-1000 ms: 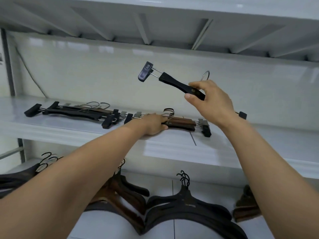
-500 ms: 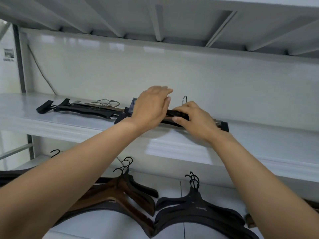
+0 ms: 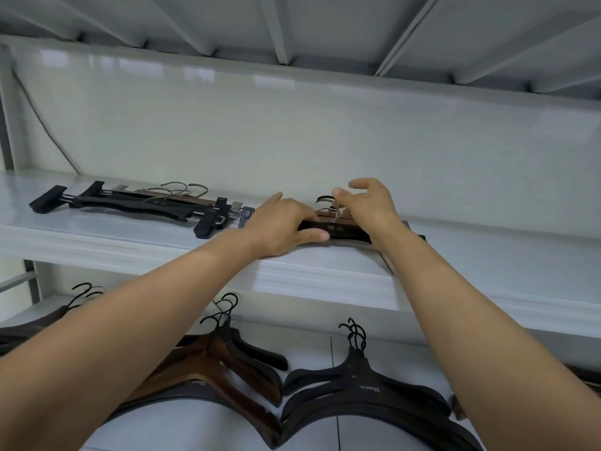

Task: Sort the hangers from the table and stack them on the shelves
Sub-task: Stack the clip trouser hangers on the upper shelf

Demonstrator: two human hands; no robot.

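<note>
Black clip hanger: flat atop the right-hand pile on the upper shelf. One second ago aloft in the right hand, half a second ago just being set down.

Left hand: earlier spread flat over the pile. Now pinching the hanger's left end, thumb along the front edge, fingers curled over the top.

Right hand: earlier clamped on the bar. Now lifted off it, fingers loosely spread and holding nothing. Thumb tip just beside the wire hook, contact not determinable.

Left-hand pile of clip hangers: same shelf, well apart to the left, unchanged.

Lower shelf: brown coat hangers and black coat hangers stacked side by side, hooks toward the wall, unchanged.
</note>
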